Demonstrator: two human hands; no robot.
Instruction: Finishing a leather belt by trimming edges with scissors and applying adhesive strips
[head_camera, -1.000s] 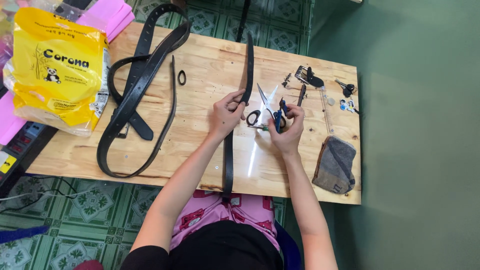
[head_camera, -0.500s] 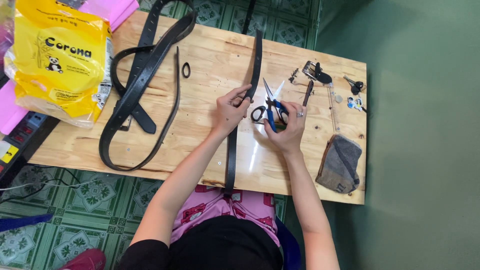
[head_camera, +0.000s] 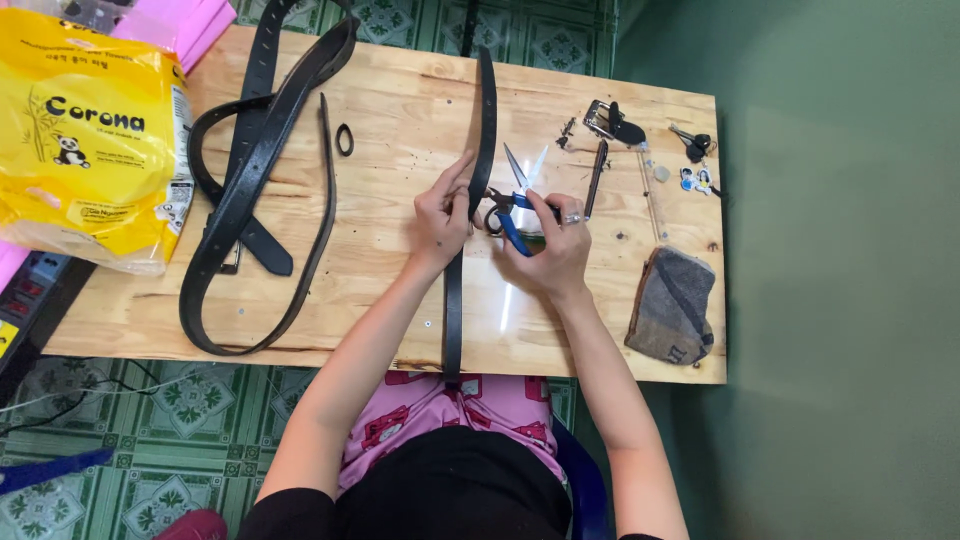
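Left hand (head_camera: 443, 215) pinches the black belt strap (head_camera: 484, 130) between thumb and fingertips, pressing it flat against the wooden table (head_camera: 400, 110). The grip sits right where the scissors meet the strap, likely to keep the leather from sliding or twisting under the blades.

Right hand (head_camera: 553, 248) is closed around the blue-handled scissors (head_camera: 515, 200), fingers through the loops, blades parted and pointing away from the body. The handle end lies just beside the strap's right edge, touching or nearly so; exact contact of blade and leather I cannot tell.

The strap runs straight away from the body past both hands, and back toward the lap, where it hangs off the near table edge. It is narrow, matte black, stiff enough to hold a line, with small holes near the far end.

Left of the left hand, well apart: a heap of wider black belts (head_camera: 255, 190), looped and overlapping, smooth and slightly glossy. A small black oval loop (head_camera: 345, 139) lies between the heap and the held strap. Farther left, a crinkled yellow plastic bag (head_camera: 85, 130).

Right of the right hand: a slim dark tool (head_camera: 596, 178), a metal buckle (head_camera: 607, 122), keys (head_camera: 692, 145), and, nearer the body, a grey fabric pouch (head_camera: 672, 305), soft and slumped.

Table is pale, knotty pine, unfinished.
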